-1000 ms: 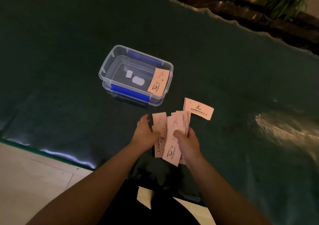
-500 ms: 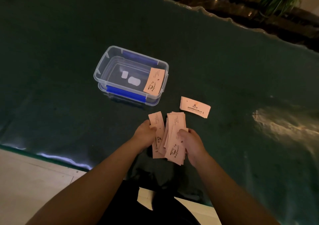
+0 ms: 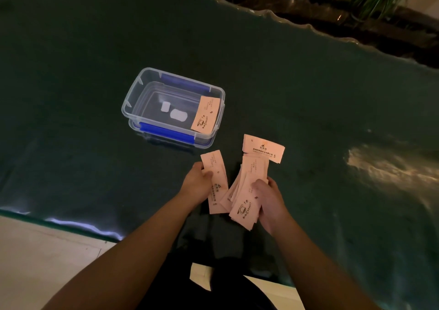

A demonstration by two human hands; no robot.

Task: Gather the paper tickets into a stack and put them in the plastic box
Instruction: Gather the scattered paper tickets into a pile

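- My left hand [image 3: 198, 183] pinches one ticket [image 3: 215, 179] by its long edge, thumb on top.
- My right hand [image 3: 269, 201] is closed round a fanned bunch of tickets [image 3: 247, 190], not yet squared up.
- One loose ticket [image 3: 263, 148] lies flat on the dark table [image 3: 308, 84], just past the bunch.
- Clear plastic box [image 3: 173, 106] w/ blue clips sits beyond, lid off, one ticket in box [image 3: 205, 116] leaning on its right wall.

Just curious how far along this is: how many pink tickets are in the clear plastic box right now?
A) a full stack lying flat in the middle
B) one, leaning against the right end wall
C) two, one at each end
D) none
B: a single ticket leans against the right end of the plastic box, while the rest are fanned in the right hand, held by the left hand, or lying on the table.
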